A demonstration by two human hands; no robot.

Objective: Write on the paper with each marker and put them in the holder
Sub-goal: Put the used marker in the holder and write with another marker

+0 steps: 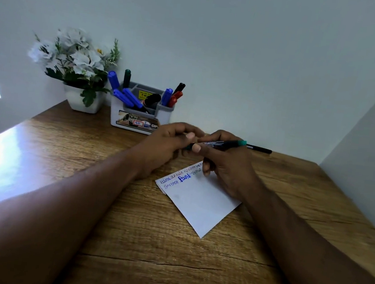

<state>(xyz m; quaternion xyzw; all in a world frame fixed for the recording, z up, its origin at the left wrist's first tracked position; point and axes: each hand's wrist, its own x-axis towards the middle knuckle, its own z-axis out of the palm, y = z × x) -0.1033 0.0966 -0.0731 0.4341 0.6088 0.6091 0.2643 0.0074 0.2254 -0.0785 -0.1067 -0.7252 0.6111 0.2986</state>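
A white folded paper (201, 203) with several handwritten words along its top edge lies on the wooden desk (147, 253). Above it, both hands grip a black marker with a teal end (225, 143). My right hand (225, 166) holds the barrel. My left hand (170, 144) pinches the marker's left end, where the cap is hidden by my fingers. A grey holder (138, 113) at the back stands filled with several blue, red, black and green markers. One black marker (258, 148) lies on the desk behind my right hand.
A white pot of white artificial flowers (78, 70) stands left of the holder. Walls close the desk at the back and on the right. Glare from a window falls on the desk's left part.
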